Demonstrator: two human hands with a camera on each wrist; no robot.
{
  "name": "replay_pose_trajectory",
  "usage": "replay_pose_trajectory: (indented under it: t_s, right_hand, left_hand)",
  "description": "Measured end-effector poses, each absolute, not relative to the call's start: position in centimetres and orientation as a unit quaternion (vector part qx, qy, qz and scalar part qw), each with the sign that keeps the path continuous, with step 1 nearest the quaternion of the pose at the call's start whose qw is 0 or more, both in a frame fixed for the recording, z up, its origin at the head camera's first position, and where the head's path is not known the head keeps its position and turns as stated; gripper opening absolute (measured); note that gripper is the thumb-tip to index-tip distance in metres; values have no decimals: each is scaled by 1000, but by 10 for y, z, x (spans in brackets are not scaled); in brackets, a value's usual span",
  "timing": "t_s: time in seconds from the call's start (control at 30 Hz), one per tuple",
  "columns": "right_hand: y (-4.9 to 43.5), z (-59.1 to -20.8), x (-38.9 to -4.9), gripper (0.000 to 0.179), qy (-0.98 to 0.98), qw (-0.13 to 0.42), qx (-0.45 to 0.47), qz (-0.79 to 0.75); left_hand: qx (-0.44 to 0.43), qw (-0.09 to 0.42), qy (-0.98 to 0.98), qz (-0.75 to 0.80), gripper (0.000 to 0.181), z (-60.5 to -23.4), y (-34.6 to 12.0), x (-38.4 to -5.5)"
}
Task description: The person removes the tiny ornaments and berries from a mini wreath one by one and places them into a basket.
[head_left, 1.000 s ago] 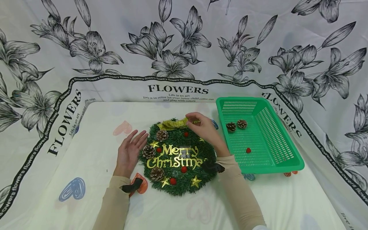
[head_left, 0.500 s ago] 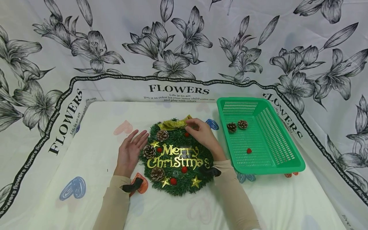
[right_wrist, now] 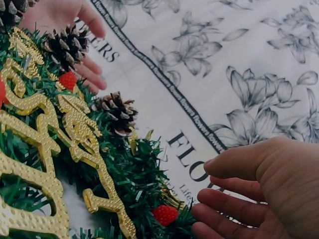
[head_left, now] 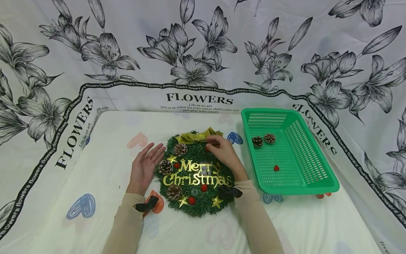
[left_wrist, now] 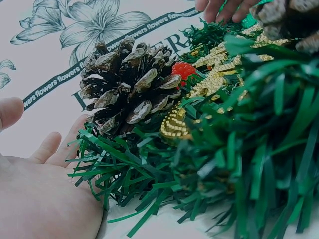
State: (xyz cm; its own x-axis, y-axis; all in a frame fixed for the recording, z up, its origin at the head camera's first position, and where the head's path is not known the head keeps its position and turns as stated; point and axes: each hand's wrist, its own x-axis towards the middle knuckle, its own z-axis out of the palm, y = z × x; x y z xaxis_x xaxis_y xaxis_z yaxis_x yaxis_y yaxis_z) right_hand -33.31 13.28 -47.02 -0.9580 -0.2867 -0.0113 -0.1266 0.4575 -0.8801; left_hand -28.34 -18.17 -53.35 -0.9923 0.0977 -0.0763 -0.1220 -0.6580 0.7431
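A green tinsel wreath (head_left: 198,153) lies flat, with gold "Merry Christmas" lettering (head_left: 197,179), gold stars and red berries on it. Along its top edge runs a gold ribbon (head_left: 194,137). My right hand (head_left: 227,155) is over the wreath's upper right, thumb and bent fingers apart and nothing between them; a red berry (right_wrist: 165,215) shows just beside the fingertips in the right wrist view. At the left edge, my left hand (head_left: 144,171) is spread with its palm turned up, fingers beside the tinsel and a pine cone (left_wrist: 129,92).
To the right stands a green plastic basket (head_left: 296,190) holding two pine cones (head_left: 270,138) and a red berry (head_left: 276,168). A white cloth (head_left: 104,169) printed with hearts covers the table. Behind hangs a flower-printed curtain (head_left: 203,46).
My right hand has come off the gold ribbon and dropped slightly toward me, uncovering the ribbon's right end. The left hand stays in place. The head view has shifted slightly.
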Motion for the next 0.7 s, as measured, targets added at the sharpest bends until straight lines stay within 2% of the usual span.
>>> replay_pose_trajectory:
  t_s: [0.7]
  right_hand:
    - [134,-478,-333,36,871,78,-112,-471]
  left_hand:
    - [-24,56,414,908,62,-533,-181,-284]
